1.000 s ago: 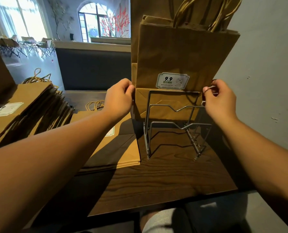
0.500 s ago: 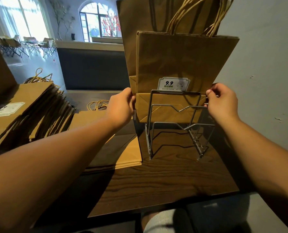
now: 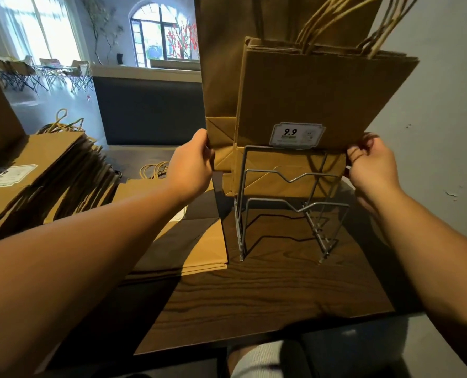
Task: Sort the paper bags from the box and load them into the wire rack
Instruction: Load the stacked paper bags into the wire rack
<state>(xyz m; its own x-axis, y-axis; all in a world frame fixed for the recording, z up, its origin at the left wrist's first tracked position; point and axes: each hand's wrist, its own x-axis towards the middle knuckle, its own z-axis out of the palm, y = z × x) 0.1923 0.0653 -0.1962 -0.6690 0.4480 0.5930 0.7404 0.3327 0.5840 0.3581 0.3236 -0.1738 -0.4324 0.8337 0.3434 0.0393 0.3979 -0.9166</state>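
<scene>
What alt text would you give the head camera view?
Two hands, left and right, hold the side edges of upright paper bags standing in a wire rack on a wooden table; more bags lie stacked at left.

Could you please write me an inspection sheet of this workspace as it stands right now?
Surface: dark wooden table, bare at its near edge.
Job's things: wire rack upright on the table; paper bags standing in its far slots, the front one bearing a 9.9 label.
Clutter: flat bags left of the rack; fanned bag stack at far left.
Grippers: left hand grips the standing bags' left edge; right hand pinches their right edge.
Cables: nothing seen.
Surroundings: grey wall on the right; arched window and folding chairs beyond.
</scene>
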